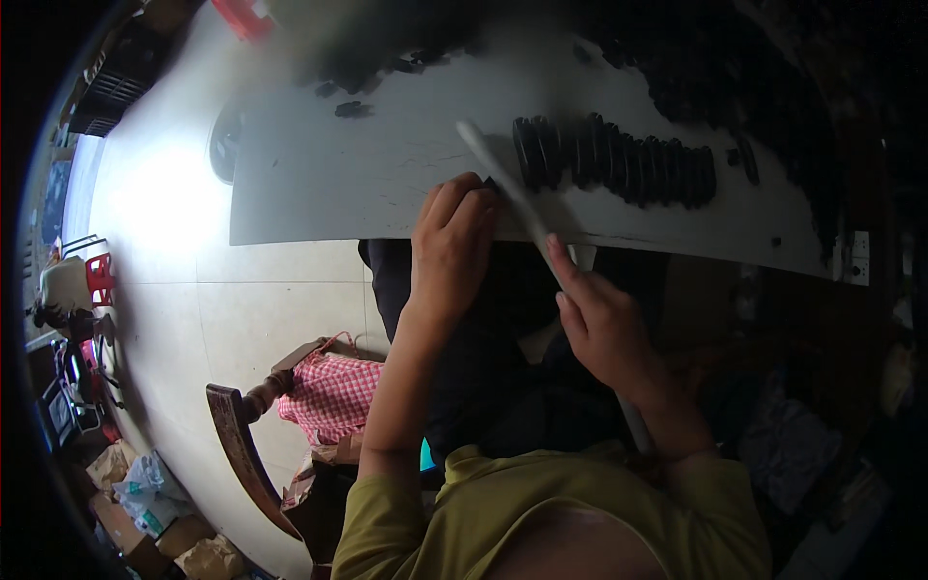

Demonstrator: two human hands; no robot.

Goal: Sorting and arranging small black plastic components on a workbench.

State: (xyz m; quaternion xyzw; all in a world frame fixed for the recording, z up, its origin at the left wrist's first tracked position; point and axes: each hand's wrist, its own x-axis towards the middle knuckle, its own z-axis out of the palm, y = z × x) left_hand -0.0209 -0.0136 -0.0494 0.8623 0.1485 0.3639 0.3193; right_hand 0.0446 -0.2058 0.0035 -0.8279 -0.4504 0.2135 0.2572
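Note:
My left hand (447,242) is closed at the table's near edge, its fingers pinched on a small black piece (490,183) that mostly hides under them. My right hand (611,333) grips a long, pale, narrow stick (503,176), index finger stretched along it. The stick slants up and left across the table edge, its far tip beyond my left fingers and its shaft close beside the black piece. Whether the two touch, I cannot tell. Just right of the stick, a row of thin black pieces (633,164) stands packed side by side on the white table (319,193).
A dark heap of similar pieces (715,72) covers the table's far right. A few loose ones (353,109) lie at the far left. Beside me on the left stands a wooden chair (232,425) with a red checked cloth (333,391). Bags and cardboard (155,503) lie on the floor.

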